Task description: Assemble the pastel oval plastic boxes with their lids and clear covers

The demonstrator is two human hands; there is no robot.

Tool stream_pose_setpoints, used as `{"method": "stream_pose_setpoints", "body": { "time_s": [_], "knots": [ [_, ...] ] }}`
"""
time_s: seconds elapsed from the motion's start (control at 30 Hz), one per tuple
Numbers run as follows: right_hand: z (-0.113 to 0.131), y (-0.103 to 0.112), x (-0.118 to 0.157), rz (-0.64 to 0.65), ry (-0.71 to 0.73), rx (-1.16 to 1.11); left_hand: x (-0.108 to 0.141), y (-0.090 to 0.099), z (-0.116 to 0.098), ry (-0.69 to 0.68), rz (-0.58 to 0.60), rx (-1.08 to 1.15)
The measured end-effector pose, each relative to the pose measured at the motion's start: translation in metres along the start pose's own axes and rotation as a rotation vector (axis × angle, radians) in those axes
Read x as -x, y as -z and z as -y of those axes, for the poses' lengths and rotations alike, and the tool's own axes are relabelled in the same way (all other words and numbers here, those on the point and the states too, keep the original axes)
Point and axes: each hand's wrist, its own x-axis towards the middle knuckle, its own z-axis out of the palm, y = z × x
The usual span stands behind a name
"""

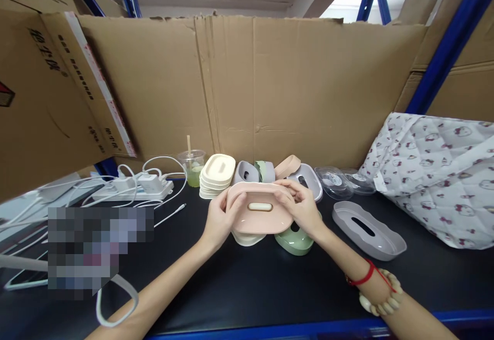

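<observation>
My left hand [222,219] and my right hand [303,206] hold a pink plastic tissue box cover [262,221] by its two ends, thumbs on its inner side. The cover is tilted up, and something cream shows through its oval slot. Below its lower edge a cream plastic piece [249,238] peeks out, mostly hidden. A green slotted cover [295,242] lies under my right hand. Behind my left hand stands a stack of cream lids [218,170]. Grey and green parts [247,171], a peach piece [288,166] and a lilac slotted cover [314,181] sit behind the held cover.
A grey wavy-edged cover [368,229] lies right, near clear round plastic lids [334,181] and a quilted white bag [436,175]. At left are a power strip [133,191], white cables and a blurred patch. A drink cup [195,167] stands before the cardboard wall [270,93].
</observation>
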Motion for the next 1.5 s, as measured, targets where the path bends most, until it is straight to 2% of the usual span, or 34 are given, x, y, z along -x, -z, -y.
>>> {"method": "stream_pose_setpoints", "body": {
  "time_s": [0.1, 0.17, 0.23, 0.3, 0.37, 0.4, 0.47, 0.53, 0.57, 0.63, 0.7, 0.77, 0.83, 0.87, 0.93, 1.03, 1.13, 1.23, 1.33, 1.4, 1.43, 1.5],
  "knots": [
    [-0.002, 0.006, -0.004, 0.063, -0.037, 0.067, 0.000, -0.002, 0.003, 0.127, -0.007, 0.090],
    [-0.003, 0.011, -0.008, 0.013, -0.062, 0.059, 0.000, -0.003, 0.005, 0.212, 0.014, 0.158],
    [-0.004, 0.013, -0.010, -0.070, -0.143, -0.016, 0.000, -0.006, 0.006, 0.300, 0.088, 0.227],
    [-0.005, 0.011, -0.010, -0.077, -0.276, -0.124, 0.002, -0.009, 0.006, 0.372, 0.196, 0.291],
    [-0.005, 0.004, -0.008, 0.022, -0.373, -0.210, 0.005, -0.013, 0.006, 0.409, 0.246, 0.338],
    [-0.005, 0.001, -0.007, 0.093, -0.387, -0.224, 0.006, -0.015, 0.006, 0.417, 0.221, 0.352],
    [-0.005, 0.000, -0.007, 0.196, -0.359, -0.181, 0.007, -0.017, 0.006, 0.418, 0.090, 0.359],
    [-0.006, 0.010, -0.013, 0.155, -0.294, -0.034, 0.007, -0.016, 0.004, 0.417, -0.079, 0.363],
    [-0.007, 0.020, -0.017, 0.068, -0.257, 0.070, 0.006, -0.015, 0.003, 0.431, -0.138, 0.375],
    [-0.010, 0.046, -0.026, -0.225, -0.133, 0.383, 0.004, -0.013, -0.001, 0.492, -0.207, 0.422],
    [-0.014, 0.075, -0.033, -0.388, -0.130, 0.672, 0.003, -0.013, -0.004, 0.561, -0.231, 0.472],
    [-0.021, 0.098, -0.035, -0.415, -0.342, 0.935, 0.003, -0.013, -0.007, 0.619, -0.237, 0.502],
    [-0.031, 0.113, -0.034, -0.359, -0.581, 1.054, 0.004, -0.015, -0.007, 0.663, -0.210, 0.524],
    [-0.037, 0.118, -0.033, -0.321, -0.669, 1.079, 0.005, -0.015, -0.007, 0.683, -0.190, 0.536],
    [-0.048, 0.121, -0.032, -0.256, -0.743, 1.105, 0.006, -0.015, -0.007, 0.718, -0.138, 0.573],
    [-0.059, 0.119, -0.031, -0.199, -0.694, 1.147, 0.006, -0.013, -0.008, 0.768, -0.036, 0.636],
    [-0.058, 0.116, -0.031, -0.178, -0.657, 1.147, 0.006, -0.011, -0.008, 0.786, 0.024, 0.683],
    [-0.047, 0.113, -0.033, -0.276, -0.575, 1.071, 0.005, -0.010, -0.008, 0.751, -0.003, 0.691],
    [-0.032, 0.105, -0.036, -0.524, -0.293, 0.955, 0.006, -0.011, -0.007, 0.727, 0.001, 0.664],
    [-0.024, 0.091, -0.036, -0.613, -0.065, 0.845, 0.008, -0.013, -0.007, 0.727, 0.083, 0.681],
    [-0.020, 0.081, -0.034, -0.597, 0.034, 0.777, 0.009, -0.014, -0.007, 0.722, 0.139, 0.703],
    [-0.014, 0.057, -0.027, -0.437, 0.152, 0.625, 0.011, -0.015, -0.005, 0.694, 0.225, 0.751]
  ]
}}
